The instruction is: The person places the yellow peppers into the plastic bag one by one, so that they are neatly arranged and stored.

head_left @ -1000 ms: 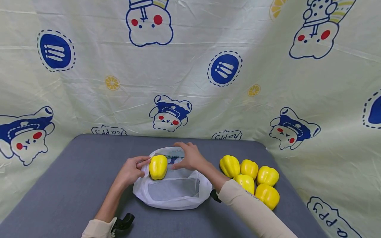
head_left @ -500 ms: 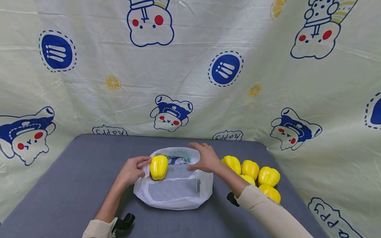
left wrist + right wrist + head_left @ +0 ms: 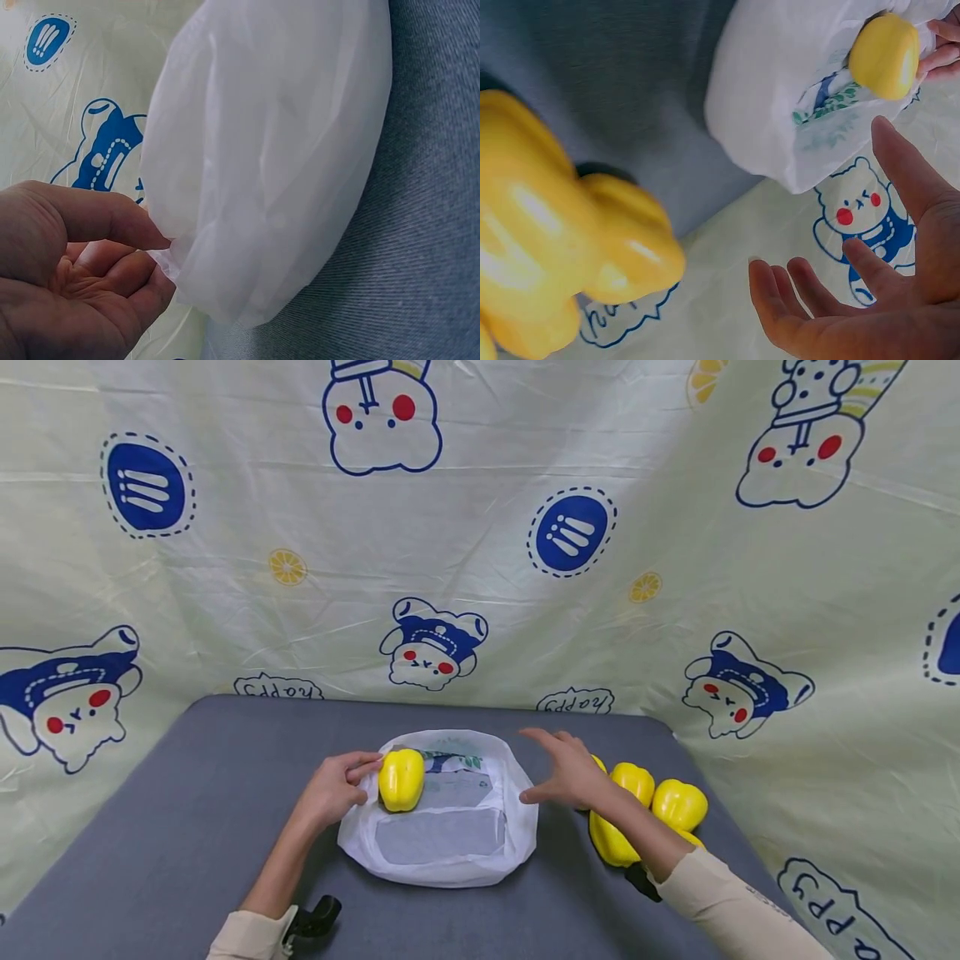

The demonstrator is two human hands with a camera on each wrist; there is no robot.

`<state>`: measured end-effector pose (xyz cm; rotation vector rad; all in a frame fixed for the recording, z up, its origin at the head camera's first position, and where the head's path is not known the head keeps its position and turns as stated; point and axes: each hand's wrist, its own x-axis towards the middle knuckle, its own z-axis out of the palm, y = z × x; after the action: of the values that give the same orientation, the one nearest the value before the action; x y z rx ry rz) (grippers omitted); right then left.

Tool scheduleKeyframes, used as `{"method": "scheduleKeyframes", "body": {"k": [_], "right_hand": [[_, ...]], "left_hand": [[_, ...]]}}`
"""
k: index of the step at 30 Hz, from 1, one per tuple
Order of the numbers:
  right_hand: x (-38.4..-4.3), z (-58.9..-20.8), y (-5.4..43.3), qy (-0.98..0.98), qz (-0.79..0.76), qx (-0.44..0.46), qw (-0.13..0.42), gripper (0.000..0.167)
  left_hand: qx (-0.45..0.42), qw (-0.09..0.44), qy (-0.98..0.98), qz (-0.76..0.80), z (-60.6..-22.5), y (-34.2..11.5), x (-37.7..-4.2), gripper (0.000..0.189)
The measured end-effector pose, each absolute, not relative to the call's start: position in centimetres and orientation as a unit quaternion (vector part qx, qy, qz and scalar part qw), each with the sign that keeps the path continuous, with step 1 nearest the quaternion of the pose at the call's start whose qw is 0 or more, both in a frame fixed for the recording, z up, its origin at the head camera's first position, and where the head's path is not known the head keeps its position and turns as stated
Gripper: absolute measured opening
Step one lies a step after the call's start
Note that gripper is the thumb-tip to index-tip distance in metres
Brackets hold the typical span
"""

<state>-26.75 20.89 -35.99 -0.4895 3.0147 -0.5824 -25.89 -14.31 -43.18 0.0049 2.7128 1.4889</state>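
Having moved rightward off the white bag [image 3: 438,870], the right hand [image 3: 576,773] now spreads its fingers between it and the yellow peppers [image 3: 678,804] on the worktop [image 3: 217,802], while the left hand [image 3: 328,789] pinches the bag's rim [image 3: 178,259] beside the single yellow pepper [image 3: 401,779] inside.
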Motion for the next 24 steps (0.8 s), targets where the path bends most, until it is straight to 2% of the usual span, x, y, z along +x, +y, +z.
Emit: {"method": "scheduleKeyframes", "body": {"k": [24], "right_hand": [[-24.1,-36.2,27.4,0.978,-0.164,-0.125,0.043,0.095]], "left_hand": [[-0.01,0.022,0.88,0.474,-42.9,-14.1,-25.7,0.059]]}}
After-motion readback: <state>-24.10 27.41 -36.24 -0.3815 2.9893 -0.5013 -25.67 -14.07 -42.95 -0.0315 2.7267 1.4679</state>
